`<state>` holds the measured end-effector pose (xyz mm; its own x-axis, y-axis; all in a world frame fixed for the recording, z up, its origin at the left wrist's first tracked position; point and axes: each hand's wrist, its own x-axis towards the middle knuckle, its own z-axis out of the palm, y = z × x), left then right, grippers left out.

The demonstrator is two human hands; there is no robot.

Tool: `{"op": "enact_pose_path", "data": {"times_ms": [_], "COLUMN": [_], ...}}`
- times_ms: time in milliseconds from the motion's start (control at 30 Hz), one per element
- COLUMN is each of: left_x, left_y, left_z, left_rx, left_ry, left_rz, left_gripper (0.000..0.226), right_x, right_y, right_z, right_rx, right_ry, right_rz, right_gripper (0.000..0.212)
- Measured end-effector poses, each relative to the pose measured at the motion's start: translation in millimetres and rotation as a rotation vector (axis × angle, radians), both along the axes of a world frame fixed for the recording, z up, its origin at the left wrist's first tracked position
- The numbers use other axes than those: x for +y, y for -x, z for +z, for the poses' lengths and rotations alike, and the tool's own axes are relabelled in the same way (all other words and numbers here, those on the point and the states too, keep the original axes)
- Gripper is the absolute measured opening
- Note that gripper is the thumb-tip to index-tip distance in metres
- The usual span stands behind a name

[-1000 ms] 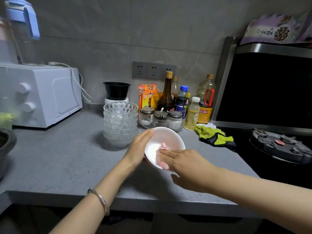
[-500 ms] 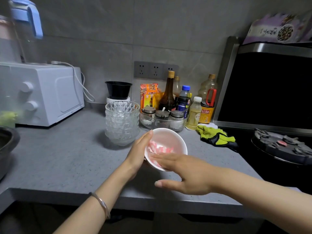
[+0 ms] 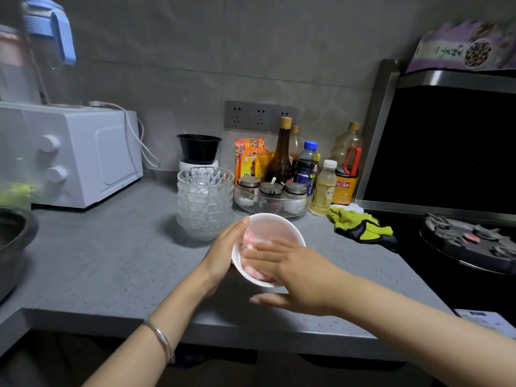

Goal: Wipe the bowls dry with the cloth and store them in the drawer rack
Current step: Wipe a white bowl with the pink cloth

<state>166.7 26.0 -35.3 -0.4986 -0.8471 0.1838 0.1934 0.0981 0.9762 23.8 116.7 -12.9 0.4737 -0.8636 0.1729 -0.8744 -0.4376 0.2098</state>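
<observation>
Left hand [image 3: 226, 252] cupped, right hand [image 3: 301, 275] seemingly pressing.

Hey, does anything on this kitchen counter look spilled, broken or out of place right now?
Nothing spilled or broken. The one oddity is a crumpled green and black glove lying by the stove's edge, close to the burner. Otherwise the left hand steadies the white bowl while the right hand wipes inside with the pink cloth.

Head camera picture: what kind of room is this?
Most likely a home kitchen: a white microwave on a grey countertop, sauce bottles by the wall, and a gas stove burner.
</observation>
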Motion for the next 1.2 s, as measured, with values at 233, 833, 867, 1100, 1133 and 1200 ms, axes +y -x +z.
{"op": "enact_pose_path", "data": {"times_ms": [233, 833, 867, 1100, 1133, 1200], "left_x": [-8, -10, -9, -16, -14, -10], "left_y": [-18, -15, -14, -8, -7, -6], "left_z": [0, -7, -5, -9, -8, -7], "left_rx": [-0.022, 0.059, 0.109, 0.286, 0.289, 0.286], "left_ry": [-0.002, 0.544, 0.446, 0.106, 0.094, 0.105], "left_rz": [-0.017, 0.279, 0.283, 0.443, 0.45, 0.449], "left_gripper": [0.032, 0.058, 0.054, 0.041, 0.04, 0.051], "right_x": [-9, 2, 3, 13, 13, 10], "right_y": [-7, -17, -17, -21, -20, -19], "right_z": [9, 13, 15, 12, 8, 8], "right_rx": [0.14, -1.094, -1.172, -0.906, -0.807, -0.79], "right_ry": [0.098, -0.319, -0.283, 0.104, 0.137, 0.171], "right_rz": [0.029, 0.006, -0.005, 0.052, 0.049, -0.004], "right_gripper": [0.034, 0.034, 0.03, 0.041, 0.046, 0.046]}}
